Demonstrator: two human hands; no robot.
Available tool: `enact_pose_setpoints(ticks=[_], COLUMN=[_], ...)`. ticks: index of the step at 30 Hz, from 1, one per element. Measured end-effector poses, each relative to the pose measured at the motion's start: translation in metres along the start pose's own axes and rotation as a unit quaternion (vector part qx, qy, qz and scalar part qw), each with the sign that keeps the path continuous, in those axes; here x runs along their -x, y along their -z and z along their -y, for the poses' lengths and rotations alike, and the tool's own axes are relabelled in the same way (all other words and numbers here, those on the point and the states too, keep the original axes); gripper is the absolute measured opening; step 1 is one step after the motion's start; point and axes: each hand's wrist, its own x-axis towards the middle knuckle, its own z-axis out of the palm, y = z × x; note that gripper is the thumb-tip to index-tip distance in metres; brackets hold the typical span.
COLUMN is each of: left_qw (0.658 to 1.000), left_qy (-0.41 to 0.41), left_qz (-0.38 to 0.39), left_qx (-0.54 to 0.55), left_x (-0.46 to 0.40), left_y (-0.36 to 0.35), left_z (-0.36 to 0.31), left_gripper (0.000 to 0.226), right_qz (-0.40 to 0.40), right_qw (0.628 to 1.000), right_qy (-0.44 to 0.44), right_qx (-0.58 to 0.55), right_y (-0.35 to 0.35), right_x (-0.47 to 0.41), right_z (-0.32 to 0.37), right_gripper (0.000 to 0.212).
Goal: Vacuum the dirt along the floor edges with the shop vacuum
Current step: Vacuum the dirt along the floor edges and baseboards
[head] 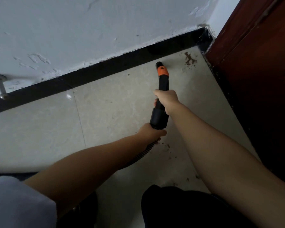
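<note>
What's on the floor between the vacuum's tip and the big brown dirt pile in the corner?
Head view: mostly bare tile between the nozzle and the dirt pile, with a few specks near the pile.

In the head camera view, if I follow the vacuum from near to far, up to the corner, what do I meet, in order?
Ribbed hose → left hand gripping the hose end → black cuff → right hand around the wand → orange collar → nozzle tip → dirt patch → black baseboard at the corner.
</note>
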Motion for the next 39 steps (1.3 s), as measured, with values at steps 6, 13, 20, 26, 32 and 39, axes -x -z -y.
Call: enact_pose_setpoints(ticks=[6,13,20,26,32,39], left_qw=[0.993,0.986,0.982,0.985,0.988,0.990], left_qy=[-0.019,-0.039,-0.065,-0.059,-0.054,-0.048], left_qz=[0.057,0.097,0.131,0.144,0.143,0.133], left_qx=[-0.100,-0.132,-0.115,-0.071,-0.034,0.013], left_x=[0.007,0.006,0.006,0.003,-0.006,-0.021], left_y=[-0.004,-0.027,-0.048,-0.061,-0.063,-0.065], left_z=[0.003,-0.003,-0.020,-0.034,-0.049,-0.063], left_gripper=[0.044,0.040,0.042,0.042,0.038,0.021], right_qz=[-0.076,-0.148,-0.154,-0.119,-0.100,-0.087], right_qw=[0.994,0.983,0.979,0.987,0.992,0.995], right_qy=[-0.029,-0.026,-0.031,-0.034,-0.031,-0.026], right_qx=[-0.079,-0.108,-0.131,-0.101,-0.065,-0.033], right_y=[0.026,0.059,0.093,0.107,0.113,0.112], right_x=[0.012,0.015,0.012,-0.002,-0.017,-0.036], right_z=[-0.018,-0.028,-0.023,-0.012,0.004,0.025], right_gripper=[0.016,0.018,0.016,0.014,0.007,0.008])
